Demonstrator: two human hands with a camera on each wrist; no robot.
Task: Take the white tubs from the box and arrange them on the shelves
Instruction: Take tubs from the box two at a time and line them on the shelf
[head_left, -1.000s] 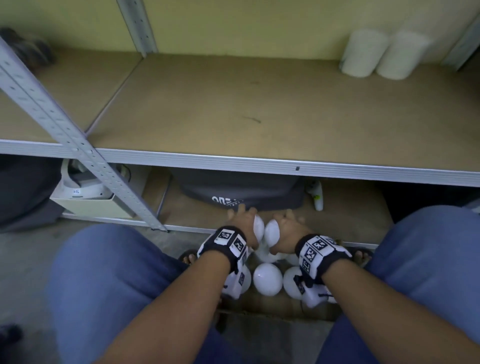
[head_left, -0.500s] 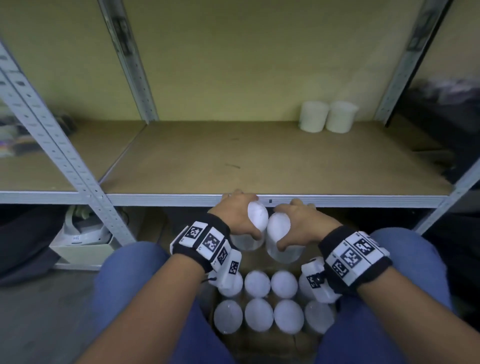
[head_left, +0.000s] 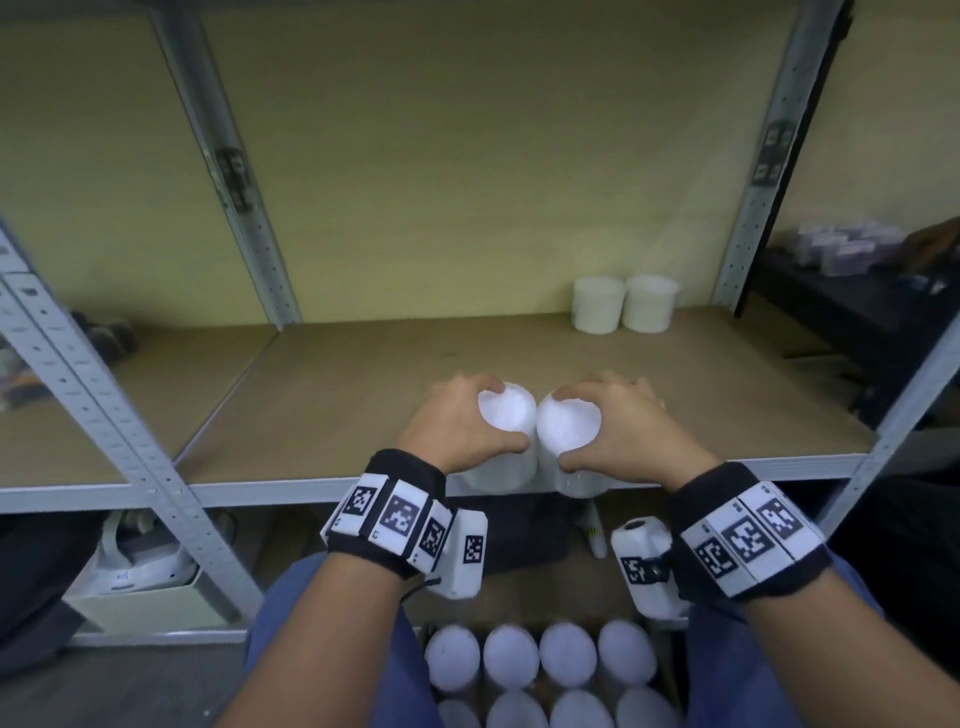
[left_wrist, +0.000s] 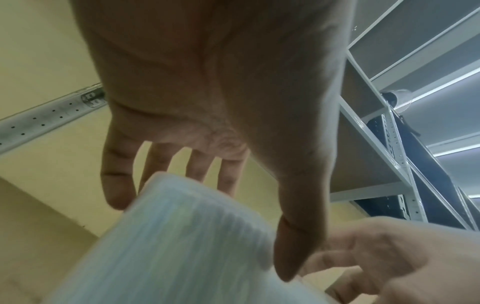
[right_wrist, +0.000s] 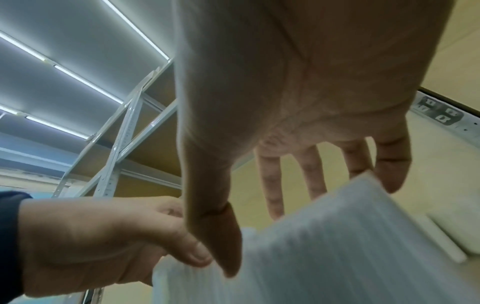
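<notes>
Item: two white ribbed plastic tubs with frosted lids, one per hand, carried side by side and touching, held above the front edge of the brown fibreboard shelf (head_left: 322, 405).

Left hand (head_left: 457, 423): fingers and thumb curled round the lid end of the left tub (head_left: 506, 415), gripping from above. The left wrist view confirms it, fingers behind the tub wall (left_wrist: 182, 236) and thumb in front.

Right hand (head_left: 618, 426): same top grip on the right tub (head_left: 569, 428); fingers behind, thumb in front of the ribbed wall (right_wrist: 324, 246).

Stock on shelf: a pair of matching white tubs (head_left: 626, 304) standing upright, touching, at the back right near the grey perforated steel upright (head_left: 763, 156).

Stock remaining: many white tubs (head_left: 540, 660) packed upright in the cardboard box (head_left: 665, 675) between your knees. Judged early in the task.

Handling note for this step: you appear to be carrying the pair in for placement.
- Keep both tubs upright and lift their bases clear of the grey metal shelf lip (head_left: 260, 491) before moving inward; their lower walls hang close to it.
- Carry them towards the standing pair and set them down just beside it, so a tidy row forms.
- Land the bases flat before easing your fingers off; a top grip lets the bottom swing.
</notes>
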